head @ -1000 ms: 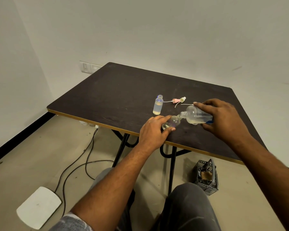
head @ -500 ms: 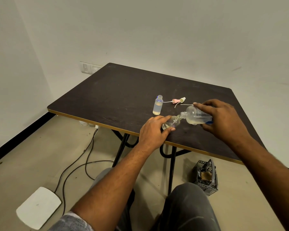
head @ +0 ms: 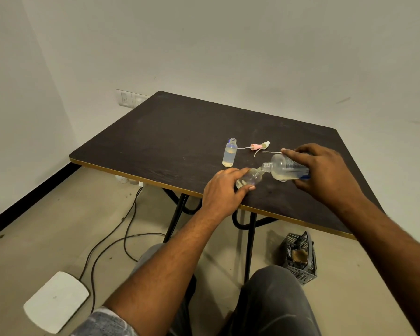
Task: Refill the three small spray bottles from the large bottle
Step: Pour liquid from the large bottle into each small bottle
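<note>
While the large bottle was tipped almost flat in the closed right hand, neck meeting the mouth of a small bottle angled up in the left hand near the table edge, presumably to limit spillage. Count: two small bottles visible, second upright, uncapped; two spray caps clearly visible; third bottle unseen.

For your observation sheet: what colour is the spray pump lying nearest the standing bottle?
Pink spray pump, clearest in the head view.

Both forearms reach forward, left hand and right hand curled closed.
</note>
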